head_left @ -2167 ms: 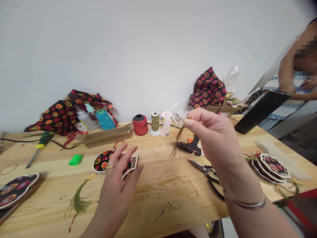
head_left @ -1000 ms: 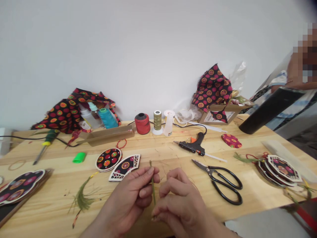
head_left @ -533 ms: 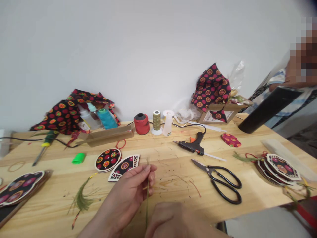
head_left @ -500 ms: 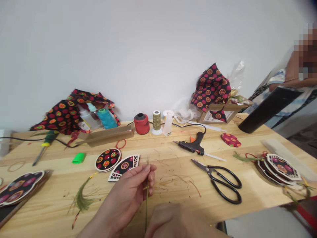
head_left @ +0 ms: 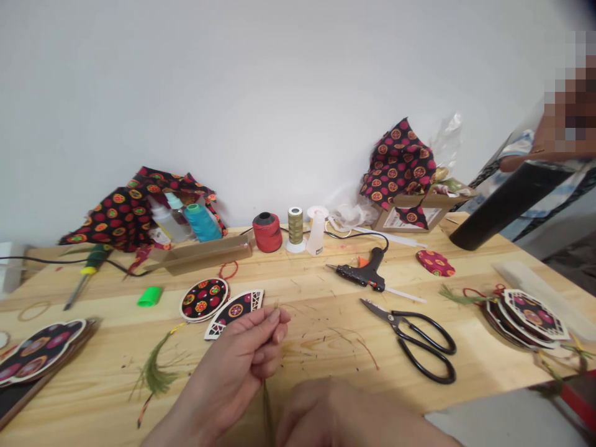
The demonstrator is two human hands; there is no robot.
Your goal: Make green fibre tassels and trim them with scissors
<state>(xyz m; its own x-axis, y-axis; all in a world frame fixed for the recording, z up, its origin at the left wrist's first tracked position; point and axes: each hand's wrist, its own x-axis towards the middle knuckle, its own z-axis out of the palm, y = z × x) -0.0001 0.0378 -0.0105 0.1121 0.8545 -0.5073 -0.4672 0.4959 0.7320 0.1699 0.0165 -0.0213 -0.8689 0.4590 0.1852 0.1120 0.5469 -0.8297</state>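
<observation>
My left hand (head_left: pixel 254 351) pinches a bundle of olive-green thread (head_left: pixel 267 410) between thumb and fingers. A short tuft pokes out above the fingertips, and the strands hang below the hand. Close beside the lower strands, my right hand (head_left: pixel 321 413) is curled and somewhat blurred; what its fingers hold is hidden. Behind my left hand lie a fan-shaped ornament (head_left: pixel 234 314) with patterned cloth and a round ornament (head_left: pixel 203 299) with a red loop. A green tassel (head_left: pixel 157 369) rests on the table to the left.
Black-handled scissors (head_left: pixel 412 341) and a glue gun (head_left: pixel 365 271) lie to the right. Thread spools (head_left: pixel 267 233) stand along the wall. Stacked ornaments (head_left: pixel 526 320) sit far right, a screwdriver (head_left: pixel 84 279) far left. A person (head_left: pixel 526 146) is beyond a black tube (head_left: pixel 507 205).
The thread bundle has spread and loosened below my left hand, where it was a thin straight line. My left fingers have curled in more; my right hand has shifted slightly.
</observation>
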